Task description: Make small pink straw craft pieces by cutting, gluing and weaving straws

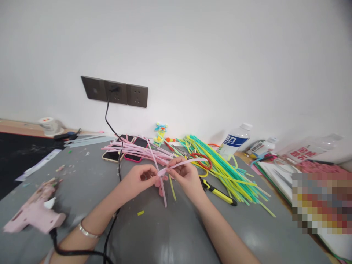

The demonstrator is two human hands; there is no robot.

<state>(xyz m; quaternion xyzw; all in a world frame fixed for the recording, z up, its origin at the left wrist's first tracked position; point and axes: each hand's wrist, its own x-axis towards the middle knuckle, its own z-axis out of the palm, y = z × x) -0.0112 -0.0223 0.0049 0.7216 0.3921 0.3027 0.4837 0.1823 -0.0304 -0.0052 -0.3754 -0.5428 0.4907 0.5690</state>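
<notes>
My left hand (143, 179) and my right hand (184, 175) meet over the grey table (170, 227), both pinched on a pale pink pipe cleaner (176, 164). The stem bends between my fingers: one end arcs right above my right hand, another hangs down toward me. A small pink shape sits just under the pinch, too small to make out. A bundle of pink pipe cleaners (134, 149) lies just behind my hands.
A pile of green and yellow pipe cleaners (231, 176) spreads right, with a yellow utility knife (218, 192) beside it. A pink glue gun (34, 211) lies at left, its black cord (111, 124) running to a wall socket. Phones (132, 152), water bottles (233, 141) and books (277, 172) stand around.
</notes>
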